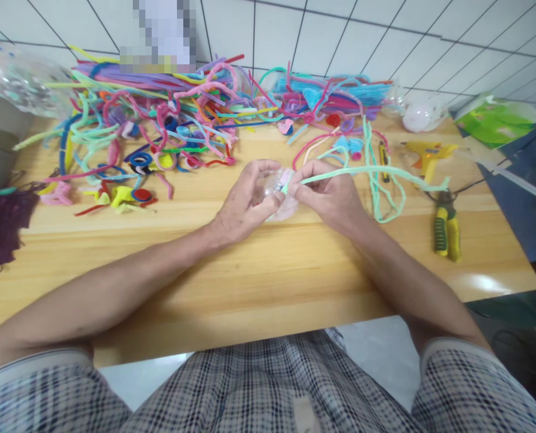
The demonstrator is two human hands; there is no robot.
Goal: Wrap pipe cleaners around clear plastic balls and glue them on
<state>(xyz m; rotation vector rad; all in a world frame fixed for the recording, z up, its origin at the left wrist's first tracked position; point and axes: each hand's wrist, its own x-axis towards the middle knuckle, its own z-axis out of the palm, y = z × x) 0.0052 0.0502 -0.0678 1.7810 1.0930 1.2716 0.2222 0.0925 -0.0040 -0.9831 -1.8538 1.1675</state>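
Over the middle of the table, my left hand is closed around a small clear plastic ball with bits of colour on it. My right hand pinches a mint-green pipe cleaner close to its end, against the ball's upper right side. The pipe cleaner's long free part stretches away to the right, over a looser bent mint-green length on the table. Fingers hide much of the ball and the exact spot where the pipe cleaner meets it.
A heap of coloured pipe cleaners spreads along the back and left. On the right lie a yellow glue gun, yellow-green pliers and a yellow-black cutter. A clear ball and a green bag stand beyond.
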